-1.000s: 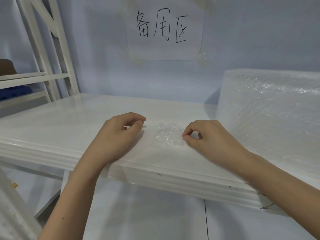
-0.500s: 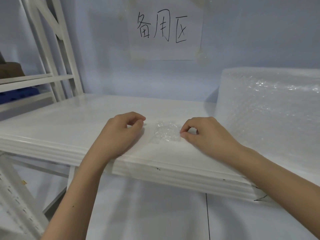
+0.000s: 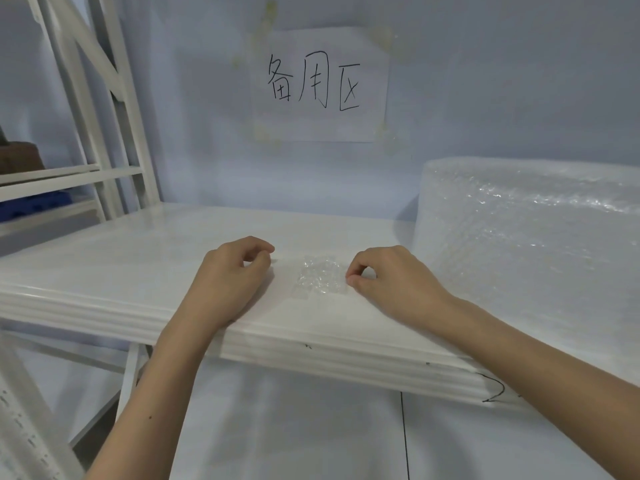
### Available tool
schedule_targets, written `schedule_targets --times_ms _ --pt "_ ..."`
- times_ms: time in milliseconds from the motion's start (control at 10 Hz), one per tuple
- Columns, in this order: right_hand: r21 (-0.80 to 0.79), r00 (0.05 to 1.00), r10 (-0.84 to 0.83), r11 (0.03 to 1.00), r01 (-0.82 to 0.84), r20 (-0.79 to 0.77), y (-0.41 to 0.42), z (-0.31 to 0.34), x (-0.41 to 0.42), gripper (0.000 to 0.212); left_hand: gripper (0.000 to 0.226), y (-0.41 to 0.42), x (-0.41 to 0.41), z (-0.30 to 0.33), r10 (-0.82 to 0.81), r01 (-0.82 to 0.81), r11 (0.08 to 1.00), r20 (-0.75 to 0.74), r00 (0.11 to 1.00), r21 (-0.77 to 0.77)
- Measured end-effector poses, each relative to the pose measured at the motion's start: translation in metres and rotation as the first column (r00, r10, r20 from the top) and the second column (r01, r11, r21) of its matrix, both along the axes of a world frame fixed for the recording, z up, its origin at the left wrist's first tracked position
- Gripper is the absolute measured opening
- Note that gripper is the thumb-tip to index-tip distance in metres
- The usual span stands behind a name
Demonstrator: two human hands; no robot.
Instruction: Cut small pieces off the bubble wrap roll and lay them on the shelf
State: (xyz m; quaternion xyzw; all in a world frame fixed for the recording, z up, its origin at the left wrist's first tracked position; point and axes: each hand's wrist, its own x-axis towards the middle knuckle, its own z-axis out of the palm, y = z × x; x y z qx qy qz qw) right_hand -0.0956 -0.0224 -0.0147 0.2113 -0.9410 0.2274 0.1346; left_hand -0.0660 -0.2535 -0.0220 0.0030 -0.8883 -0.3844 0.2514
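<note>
Bubble wrap piece [image 3: 320, 274] flat on shelf [image 3: 138, 258] | right hand [image 3: 391, 278] seemingly touching its edge

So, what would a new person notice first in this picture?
Probably the two hands on the white shelf: the left hand and right hand flank a small bubble wrap piece lying flat. Next, the big bubble wrap roll at the right, and the handwritten paper sign on the wall above.
</note>
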Motion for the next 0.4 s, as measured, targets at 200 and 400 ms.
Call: schedule_targets --times_ms 200,400 --pt "0.018 1.000 -0.004 1.000 0.004 -0.010 -0.0026 -0.0011 -0.0027 0.016 0.025 0.0011 0.0005 0.0005 0.010 -0.009 0.999 -0.003 1.000 0.037" --pt "-0.075 1.000 0.005 0.997 -0.003 0.025 0.0028 0.0014 0.0021 0.017 0.025 0.0004 0.0008 0.0017 0.043 -0.043 0.996 0.005 0.999 0.082"
